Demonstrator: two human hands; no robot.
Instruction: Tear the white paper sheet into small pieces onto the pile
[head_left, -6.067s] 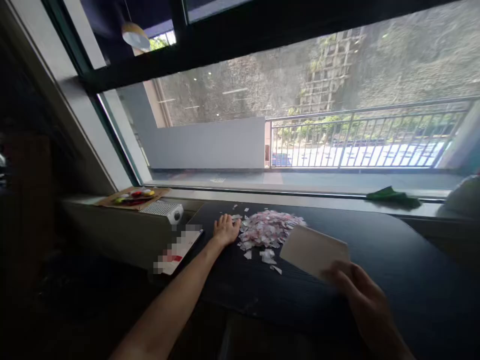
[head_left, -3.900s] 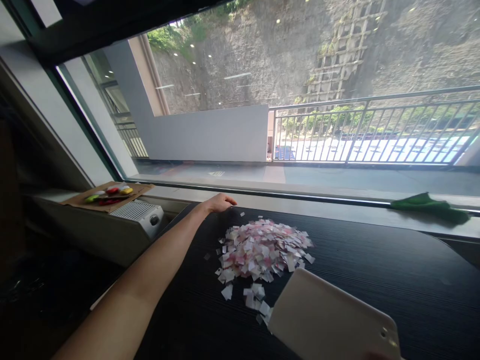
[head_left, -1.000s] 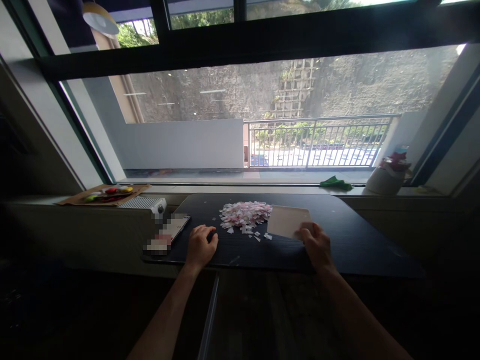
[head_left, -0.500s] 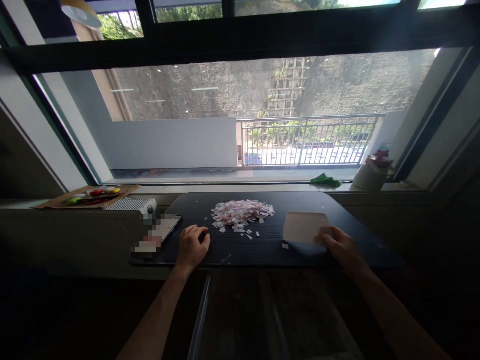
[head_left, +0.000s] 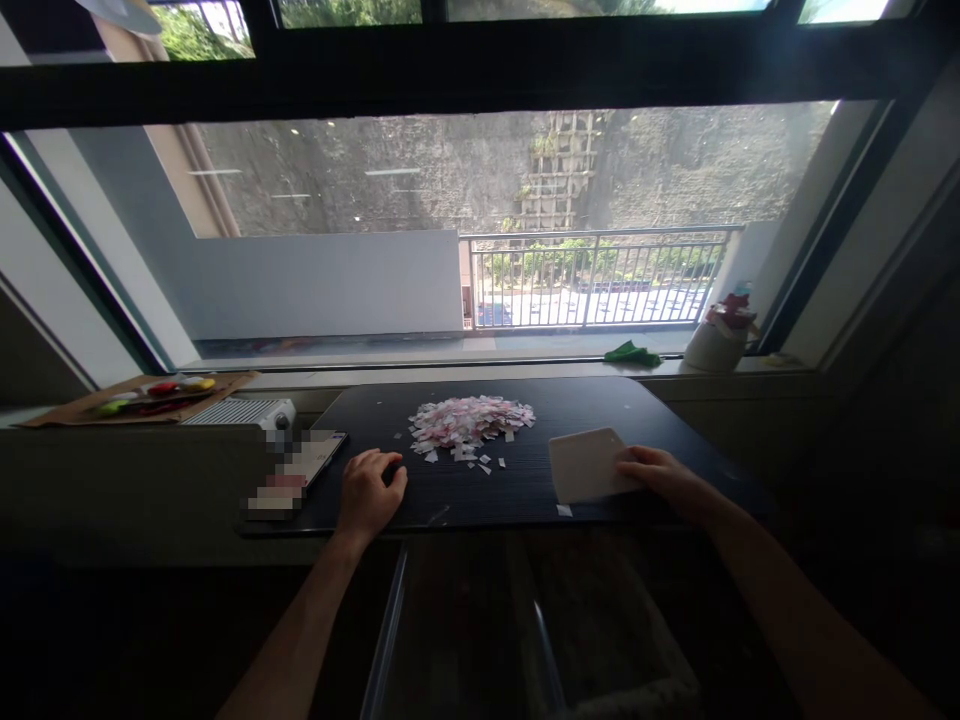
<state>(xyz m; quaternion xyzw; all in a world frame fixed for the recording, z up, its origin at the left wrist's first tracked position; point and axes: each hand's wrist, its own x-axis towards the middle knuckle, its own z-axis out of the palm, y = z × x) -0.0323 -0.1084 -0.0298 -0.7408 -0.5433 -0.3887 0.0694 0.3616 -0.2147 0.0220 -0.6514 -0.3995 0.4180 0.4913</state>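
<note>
My right hand [head_left: 664, 478] pinches the right edge of a flat, off-white card [head_left: 589, 465] with a cut or rounded corner. The card is tilted over the right part of the black table [head_left: 525, 500]. A small paper scrap [head_left: 565, 511] lies just below its lower edge. My left hand [head_left: 373, 490] rests on the left side of the table, fingers loosely curled and thumb apart, with nothing visible in it. Between the hands, farther back, is a heap of small white and pink paper scraps [head_left: 469, 422]. Several loose scraps lie in front of the heap.
A phone-like flat device [head_left: 322, 460], partly pixelated, sits at the table's left edge. Beyond it are a white slotted box [head_left: 244, 413] and a brown board [head_left: 75, 405] with colourful items. The window sill holds a green cloth [head_left: 632, 353] and a whitish pot [head_left: 716, 343].
My right hand has turned the card, tilting its upper edge and bringing its lower edge nearer to me. The camera view has shifted slightly to the right. My left hand stays on the table.
</note>
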